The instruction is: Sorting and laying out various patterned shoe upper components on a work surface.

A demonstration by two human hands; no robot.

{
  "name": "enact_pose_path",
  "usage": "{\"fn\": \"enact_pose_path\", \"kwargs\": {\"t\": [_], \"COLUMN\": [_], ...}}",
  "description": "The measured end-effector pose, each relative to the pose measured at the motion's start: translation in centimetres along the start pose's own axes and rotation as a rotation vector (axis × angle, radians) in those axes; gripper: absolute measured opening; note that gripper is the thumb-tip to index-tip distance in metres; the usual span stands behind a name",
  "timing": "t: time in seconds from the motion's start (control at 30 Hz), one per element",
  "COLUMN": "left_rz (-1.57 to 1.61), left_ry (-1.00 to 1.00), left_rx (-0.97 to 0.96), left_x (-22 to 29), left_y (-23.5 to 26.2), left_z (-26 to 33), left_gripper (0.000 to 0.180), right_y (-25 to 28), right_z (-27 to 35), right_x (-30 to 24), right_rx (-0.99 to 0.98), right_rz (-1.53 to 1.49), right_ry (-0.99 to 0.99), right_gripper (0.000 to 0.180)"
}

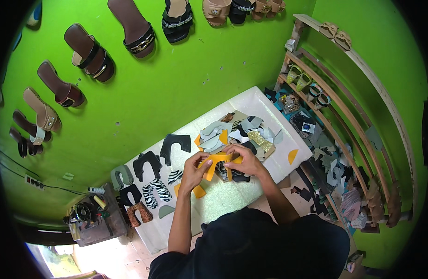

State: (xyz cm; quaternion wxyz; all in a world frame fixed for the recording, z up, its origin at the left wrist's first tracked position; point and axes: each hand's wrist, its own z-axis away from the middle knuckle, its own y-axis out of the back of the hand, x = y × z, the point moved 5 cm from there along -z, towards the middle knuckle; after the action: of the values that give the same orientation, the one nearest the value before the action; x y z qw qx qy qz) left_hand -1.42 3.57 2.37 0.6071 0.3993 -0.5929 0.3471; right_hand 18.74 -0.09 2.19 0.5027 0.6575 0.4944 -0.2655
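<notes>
Between my hands, above the white table [207, 211], a curved yellow-orange shoe-upper piece [218, 159] is stretched out. My left hand [195, 169] pinches its left end between thumb and fingers. Its right side is gripped by my right hand [244, 159]. Just behind lies a heap of grey, black, white and gold cut scraps [216, 132]. To the left are arch-shaped upper pieces: black [176, 142], zebra-striped [156, 192], grey [122, 176] and brown speckled [139, 214]. Another yellow piece [197, 191] lies partly hidden by my left forearm.
A yellow half-round scrap [293, 156] sits near the table's right edge. Wooden racks [334, 76] holding shoes stand at the right, with scraps piled beside them. Sandals [135, 30] hang on the green wall. A sewing machine [84, 213] is at the lower left.
</notes>
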Motion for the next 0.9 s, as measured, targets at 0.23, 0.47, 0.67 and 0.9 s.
{"fn": "enact_pose_path", "kwargs": {"t": [0.23, 0.47, 0.67, 0.9], "left_rz": [0.085, 0.277, 0.172, 0.046], "left_ry": [0.01, 0.09, 0.056, 0.042], "left_rx": [0.167, 0.272, 0.264, 0.267], "left_x": [0.1, -1.3, 0.5, 0.1], "left_y": [2.0, 2.1, 1.7, 1.9], "left_z": [-0.3, -0.1, 0.1, 0.1], "left_gripper": [0.014, 0.019, 0.03, 0.03], "right_y": [-0.5, -0.7, -0.5, -0.3], "right_z": [0.7, 0.4, 0.5, 0.4], "right_x": [3.2, 1.8, 2.4, 1.3], "right_rx": [0.017, 0.091, 0.057, 0.072], "right_rz": [-0.408, -0.44, -0.372, -0.411], "right_ry": [-0.26, -0.219, -0.205, -0.249], "right_gripper": [0.038, 0.053, 0.054, 0.051]}}
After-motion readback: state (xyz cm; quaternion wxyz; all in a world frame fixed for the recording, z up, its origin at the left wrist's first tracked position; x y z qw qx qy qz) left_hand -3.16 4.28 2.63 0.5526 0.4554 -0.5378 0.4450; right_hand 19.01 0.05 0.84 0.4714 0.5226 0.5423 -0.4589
